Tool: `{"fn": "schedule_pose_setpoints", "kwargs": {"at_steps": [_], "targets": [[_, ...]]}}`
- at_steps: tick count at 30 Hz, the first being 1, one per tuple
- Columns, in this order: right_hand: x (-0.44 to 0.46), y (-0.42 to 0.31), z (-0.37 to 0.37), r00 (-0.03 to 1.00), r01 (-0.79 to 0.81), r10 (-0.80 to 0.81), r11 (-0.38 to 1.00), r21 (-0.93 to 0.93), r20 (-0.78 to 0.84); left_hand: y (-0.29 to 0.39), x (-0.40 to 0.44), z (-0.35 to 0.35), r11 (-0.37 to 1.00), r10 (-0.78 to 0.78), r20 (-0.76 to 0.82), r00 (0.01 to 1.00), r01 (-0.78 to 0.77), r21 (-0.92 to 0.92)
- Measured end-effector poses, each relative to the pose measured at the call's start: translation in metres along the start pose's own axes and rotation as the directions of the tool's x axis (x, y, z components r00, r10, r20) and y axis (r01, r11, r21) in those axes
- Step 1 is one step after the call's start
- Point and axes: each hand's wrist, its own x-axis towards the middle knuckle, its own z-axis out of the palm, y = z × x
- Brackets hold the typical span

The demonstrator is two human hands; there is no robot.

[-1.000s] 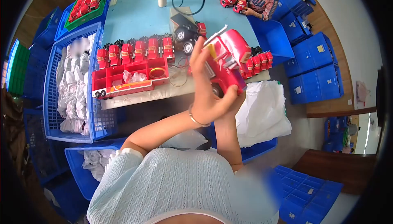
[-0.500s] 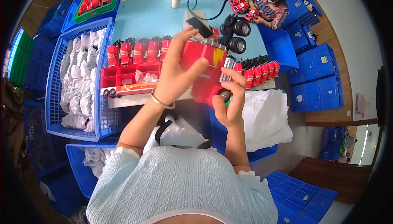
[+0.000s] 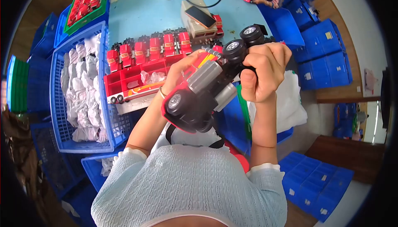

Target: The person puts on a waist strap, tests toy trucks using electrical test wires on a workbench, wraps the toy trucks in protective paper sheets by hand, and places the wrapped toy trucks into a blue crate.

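Observation:
A red toy truck is held up in front of my chest, tilted so that its black underside, wheels and silver side tanks show. My left hand grips the red cab from the far left side; its fingers are partly hidden behind the truck. My right hand is closed round the black rear chassis, beside the two rear wheels. Behind the truck, a row of small red trucks stands on the table. Nearer lies a long red trailer with open compartments, small clear plastic bags inside.
A blue crate of white-wrapped pieces stands at left, and a green tray of red trucks lies beyond. A phone rests on a beige box. White sheets lie at right. Across the table, another person's hand is near red trucks.
The toy truck has been turned, bringing its underside and wheels into view. My right hand has moved from the front part to the rear chassis. The camera view has shifted slightly.

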Motion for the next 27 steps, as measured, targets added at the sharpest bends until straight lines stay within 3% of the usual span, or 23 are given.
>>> {"fn": "schedule_pose_setpoints", "kwargs": {"at_steps": [1,2,4,9,12,14,16,17,20,21,24,25,27], "targets": [[-0.001,0.000,-0.001,1.000,-0.015,0.015,1.000,-0.003,0.004,-0.004,0.005,-0.005,1.000,-0.022,0.013,1.000,0.022,0.003],[-0.003,0.002,-0.003,0.999,-0.033,0.033,0.999,-0.025,0.006,-0.011,0.010,-0.017,0.976,0.024,0.116,0.993,-0.049,0.213],[-0.010,0.004,-0.007,0.994,-0.096,0.098,0.994,-0.055,0.047,-0.027,0.020,-0.036,0.796,0.042,0.349,0.936,-0.243,0.555],[-0.052,0.014,-0.020,0.976,-0.213,0.217,0.969,-0.122,0.020,-0.068,0.031,-0.034,0.882,-0.054,0.291,0.955,-0.091,0.462],[-0.079,0.023,-0.031,0.963,-0.269,0.269,0.949,-0.165,-0.027,-0.105,0.059,-0.032,0.936,-0.243,0.255,0.936,0.157,0.316],[-0.101,0.035,-0.047,0.951,-0.307,0.302,0.920,-0.245,-0.060,-0.127,0.069,-0.033,0.915,-0.391,0.278,0.877,0.339,0.217],[-0.133,0.050,-0.062,0.920,-0.389,0.391,0.914,-0.112,-0.005,-0.141,0.080,-0.039,0.840,-0.539,0.323,0.778,0.524,0.139],[-0.154,0.060,-0.074,0.909,-0.413,0.415,0.895,-0.166,-0.023,-0.158,0.083,-0.039,0.782,-0.609,0.340,0.717,0.614,0.105],[-0.234,0.102,-0.103,0.712,-0.699,0.665,0.703,-0.132,-0.225,-0.221,0.118,-0.017,0.574,-0.759,0.365,0.539,0.819,-0.015],[-0.273,0.119,-0.118,0.591,-0.804,0.743,0.576,-0.150,-0.314,-0.242,0.125,-0.012,0.558,-0.769,0.374,0.519,0.830,-0.003],[-0.412,0.162,-0.173,0.263,-0.952,0.802,0.123,-0.282,-0.537,-0.302,0.145,0.000,0.737,-0.675,0.130,0.726,0.668,0.098],[-0.445,0.172,-0.177,0.256,-0.953,0.798,0.114,-0.280,-0.546,-0.320,0.155,0.006,0.731,-0.682,0.132,0.719,0.674,0.107],[-0.478,0.186,-0.187,0.117,-0.923,0.859,-0.092,-0.374,-0.499,-0.356,0.173,0.020,0.719,-0.695,0.124,0.708,0.680,0.146]]}}
